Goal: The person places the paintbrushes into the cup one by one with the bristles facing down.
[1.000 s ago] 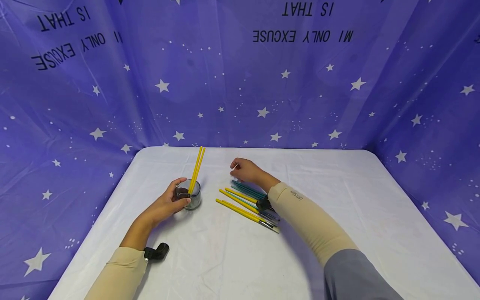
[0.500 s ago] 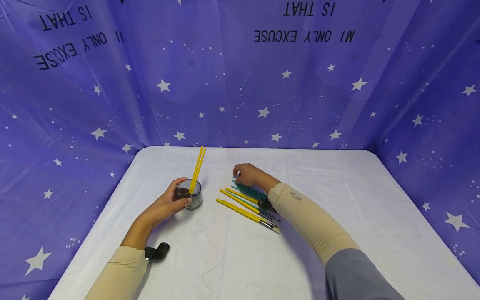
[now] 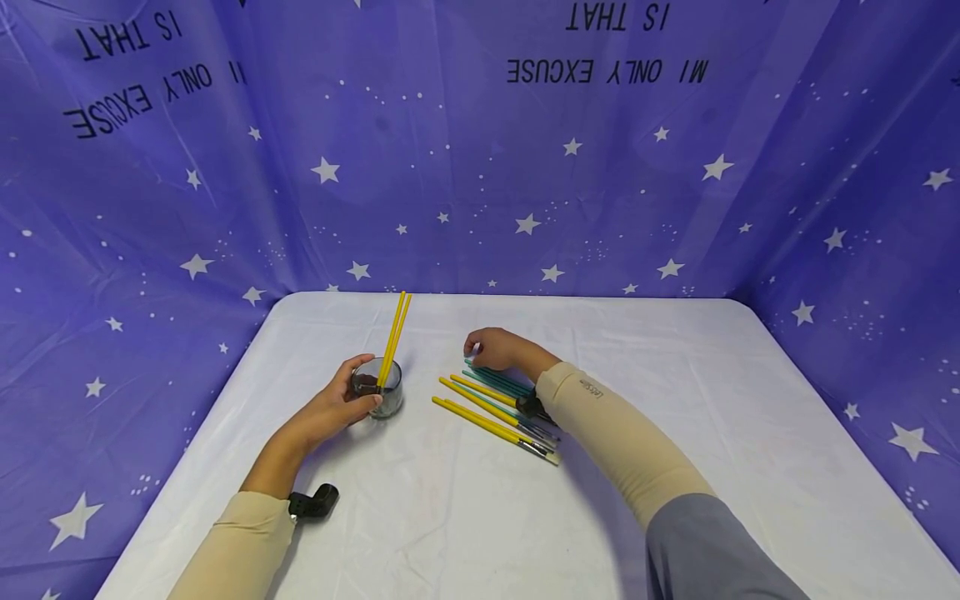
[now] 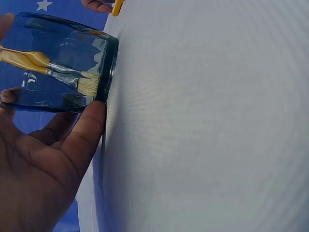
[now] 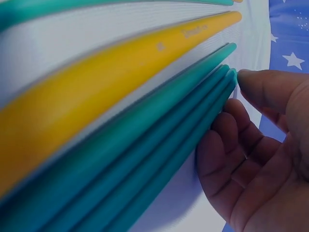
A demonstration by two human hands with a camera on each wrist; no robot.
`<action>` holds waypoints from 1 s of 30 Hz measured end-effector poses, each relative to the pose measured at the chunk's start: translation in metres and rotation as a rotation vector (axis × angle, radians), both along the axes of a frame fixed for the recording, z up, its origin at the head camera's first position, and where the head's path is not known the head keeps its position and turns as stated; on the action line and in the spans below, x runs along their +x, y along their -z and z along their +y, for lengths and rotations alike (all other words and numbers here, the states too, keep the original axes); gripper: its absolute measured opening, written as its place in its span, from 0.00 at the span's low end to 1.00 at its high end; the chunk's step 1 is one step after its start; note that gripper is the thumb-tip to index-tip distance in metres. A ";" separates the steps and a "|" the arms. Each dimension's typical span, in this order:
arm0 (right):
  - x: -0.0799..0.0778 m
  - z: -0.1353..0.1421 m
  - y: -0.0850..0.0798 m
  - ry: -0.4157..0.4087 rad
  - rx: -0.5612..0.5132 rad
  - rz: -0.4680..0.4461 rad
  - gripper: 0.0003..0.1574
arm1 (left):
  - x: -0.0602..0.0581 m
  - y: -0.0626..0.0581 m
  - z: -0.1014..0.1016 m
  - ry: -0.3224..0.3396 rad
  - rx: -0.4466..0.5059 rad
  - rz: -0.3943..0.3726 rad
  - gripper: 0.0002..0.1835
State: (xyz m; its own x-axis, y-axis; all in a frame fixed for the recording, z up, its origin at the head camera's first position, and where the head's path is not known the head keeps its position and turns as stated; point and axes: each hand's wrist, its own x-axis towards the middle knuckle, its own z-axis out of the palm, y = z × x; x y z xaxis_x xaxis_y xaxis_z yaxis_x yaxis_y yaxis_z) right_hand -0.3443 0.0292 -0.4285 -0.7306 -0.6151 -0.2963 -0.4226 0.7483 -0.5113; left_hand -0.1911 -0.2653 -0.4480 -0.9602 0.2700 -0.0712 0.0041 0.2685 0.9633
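A purple-blue fabric backdrop printed with white stars (image 3: 480, 192) hangs behind the counter under white cloth (image 3: 450, 533). The left hand (image 3: 330, 410) grips a smoky-blue glass tumbler (image 3: 389, 405). Right of the tumbler, the right hand (image 3: 493, 347) curls, thumb touching 1 of the slim teal paintbrushes (image 5: 145, 150); I cannot tell whether its grip pinches. Loose yellow paintbrushes (image 3: 480, 420) lie right of the tumbler; 2 more yellow paintbrushes (image 3: 395, 333) lean inside, bristles down.
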 end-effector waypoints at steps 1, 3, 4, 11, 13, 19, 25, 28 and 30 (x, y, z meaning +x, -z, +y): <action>0.000 0.000 0.001 -0.002 0.003 0.003 0.09 | 0.000 0.000 0.000 0.000 0.001 -0.002 0.41; 0.000 0.000 0.002 -0.008 0.011 0.009 0.09 | 0.000 0.000 0.000 -0.001 -0.001 -0.005 0.41; 0.000 0.000 0.002 -0.010 0.016 0.012 0.09 | 0.000 -0.001 0.000 0.000 -0.002 -0.006 0.41; 0.002 0.000 0.001 -0.011 0.022 0.020 0.11 | 0.000 -0.001 0.001 0.005 -0.002 -0.004 0.41; 0.002 0.000 0.002 -0.007 0.020 0.020 0.11 | -0.001 -0.001 0.001 0.005 -0.001 -0.001 0.41; 0.002 0.001 0.003 -0.003 0.004 0.018 0.11 | -0.001 0.001 0.000 0.001 -0.007 -0.003 0.41; 0.003 0.000 0.003 -0.005 0.005 0.027 0.10 | 0.000 0.001 0.000 0.001 -0.010 -0.002 0.41; 0.004 -0.001 0.003 -0.010 0.011 0.029 0.10 | 0.000 0.001 0.000 0.000 -0.006 -0.004 0.41; 0.004 -0.002 0.002 -0.016 0.014 0.033 0.10 | 0.000 0.001 0.000 0.000 -0.009 -0.004 0.41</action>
State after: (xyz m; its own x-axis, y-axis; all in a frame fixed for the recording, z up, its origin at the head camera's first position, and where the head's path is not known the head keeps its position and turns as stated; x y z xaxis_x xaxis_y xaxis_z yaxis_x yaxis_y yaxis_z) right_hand -0.3405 0.0272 -0.4308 -0.7303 -0.6226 -0.2811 -0.4506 0.7484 -0.4867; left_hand -0.1907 -0.2655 -0.4490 -0.9599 0.2693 -0.0776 0.0002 0.2773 0.9608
